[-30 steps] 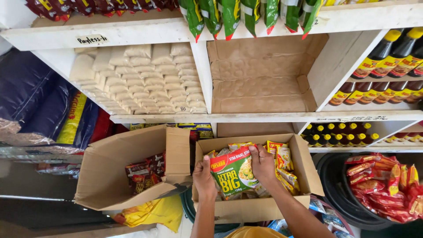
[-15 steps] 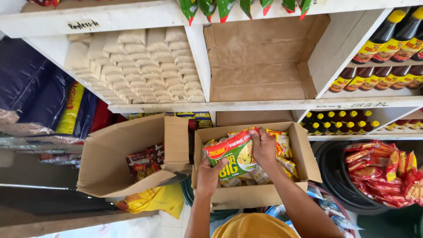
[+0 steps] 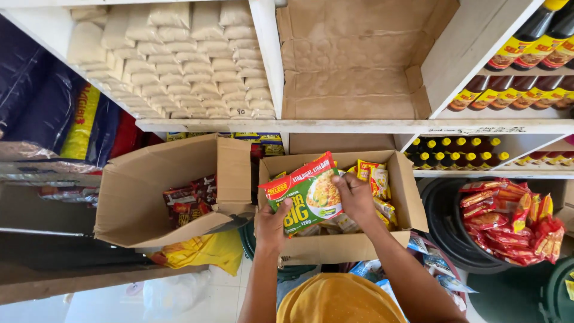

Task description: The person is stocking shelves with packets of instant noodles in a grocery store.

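Observation:
Both my hands hold a green and red noodle packet (image 3: 304, 192) tilted above an open cardboard box (image 3: 404, 203). My left hand (image 3: 272, 226) grips the packet's lower left edge. My right hand (image 3: 355, 196) pinches its right side. Under the packet, the box holds several more packets (image 3: 376, 179) in yellow and red wrapping. My forearms reach up from the bottom of the view.
A second open cardboard box (image 3: 143, 185) with dark red packets stands to the left. Above is a cardboard-lined shelf bay (image 3: 353, 66) beside stacked pale bags (image 3: 179, 60). Dark sauce bottles (image 3: 514, 72) fill the right shelves. A black tub (image 3: 445, 233) of red packets sits at right.
The packet has risen out of the box and tilted, its left end now held higher. The camera view has shifted downward, so the shelves sit higher in frame.

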